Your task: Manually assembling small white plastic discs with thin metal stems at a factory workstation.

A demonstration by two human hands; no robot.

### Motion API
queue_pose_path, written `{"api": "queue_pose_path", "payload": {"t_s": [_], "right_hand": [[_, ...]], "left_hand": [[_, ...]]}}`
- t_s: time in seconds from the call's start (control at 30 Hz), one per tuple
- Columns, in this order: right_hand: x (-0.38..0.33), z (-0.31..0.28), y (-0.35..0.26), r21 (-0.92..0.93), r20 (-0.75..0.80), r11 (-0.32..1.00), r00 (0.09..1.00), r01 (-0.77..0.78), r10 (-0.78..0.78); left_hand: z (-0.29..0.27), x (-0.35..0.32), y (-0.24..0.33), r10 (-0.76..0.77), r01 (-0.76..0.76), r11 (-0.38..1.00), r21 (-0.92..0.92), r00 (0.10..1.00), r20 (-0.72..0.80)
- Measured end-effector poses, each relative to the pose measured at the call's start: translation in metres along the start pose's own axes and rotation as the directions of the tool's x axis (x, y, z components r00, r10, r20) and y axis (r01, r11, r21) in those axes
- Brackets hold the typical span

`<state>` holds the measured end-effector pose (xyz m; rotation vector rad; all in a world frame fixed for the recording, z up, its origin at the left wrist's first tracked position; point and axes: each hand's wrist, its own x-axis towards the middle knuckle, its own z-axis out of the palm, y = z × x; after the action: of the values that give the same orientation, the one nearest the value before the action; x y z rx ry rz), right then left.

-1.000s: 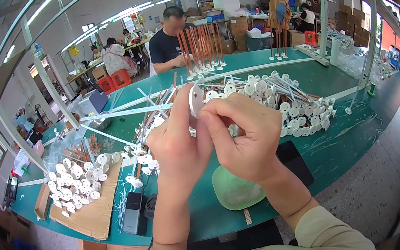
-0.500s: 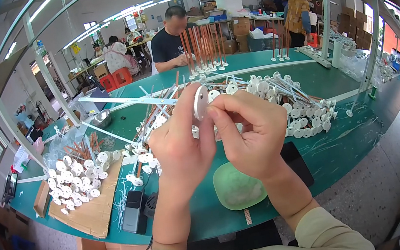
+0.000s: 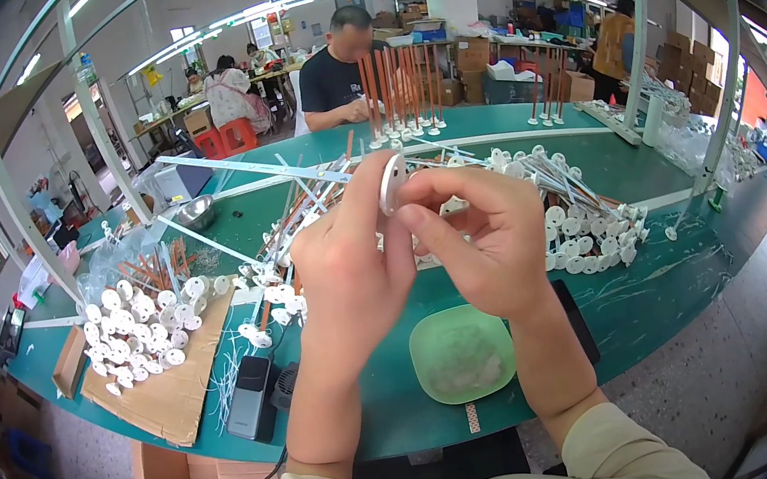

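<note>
My left hand (image 3: 348, 263) and my right hand (image 3: 488, 236) are raised together above the green table (image 3: 668, 291). Both pinch a small white disc (image 3: 392, 181) held on edge between thumbs and fingertips. Whether a rod is attached to the disc is hidden by my fingers. Below my right hand sits a pale green dish (image 3: 462, 352) with white fluff in it. Behind my hands lies a heap of white discs on thin rods (image 3: 584, 234).
Several white discs (image 3: 140, 322) rest on a cardboard sheet (image 3: 172, 390) at the left, beside a black device (image 3: 252, 397). Brown rods (image 3: 399, 94) stand upright at the far edge, where a seated person (image 3: 339, 73) works. A metal bowl (image 3: 193, 212) sits far left.
My hands stay joined on the disc, shifting slightly; my right fingers have closed further over it. A person at the back right has walked further right.
</note>
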<state>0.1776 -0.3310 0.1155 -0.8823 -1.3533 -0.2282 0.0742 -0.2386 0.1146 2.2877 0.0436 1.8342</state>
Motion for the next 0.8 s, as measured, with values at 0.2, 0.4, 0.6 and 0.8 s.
{"api": "queue_pose_path", "payload": {"t_s": [0.2,0.4,0.6,0.8], "right_hand": [[-0.003,0.007,-0.004,0.062,-0.056,0.981,0.98,-0.186,0.19],[-0.004,0.013,-0.001,-0.062,-0.137,0.996,0.989,-0.065,0.056],[-0.011,0.012,0.003,-0.321,-0.137,0.944,0.982,0.078,-0.127],[-0.009,0.008,-0.002,-0.264,-0.115,0.955,0.979,0.132,-0.167]], "left_hand": [[0.001,-0.002,-0.002,-0.017,0.017,0.999,0.035,1.0,0.009],[0.006,-0.004,0.001,-0.001,0.002,1.0,0.028,1.0,-0.014],[0.01,-0.008,0.005,0.029,-0.026,0.989,0.146,0.999,-0.022],[0.008,-0.004,0.007,0.079,-0.075,0.995,0.062,0.995,-0.063]]}}
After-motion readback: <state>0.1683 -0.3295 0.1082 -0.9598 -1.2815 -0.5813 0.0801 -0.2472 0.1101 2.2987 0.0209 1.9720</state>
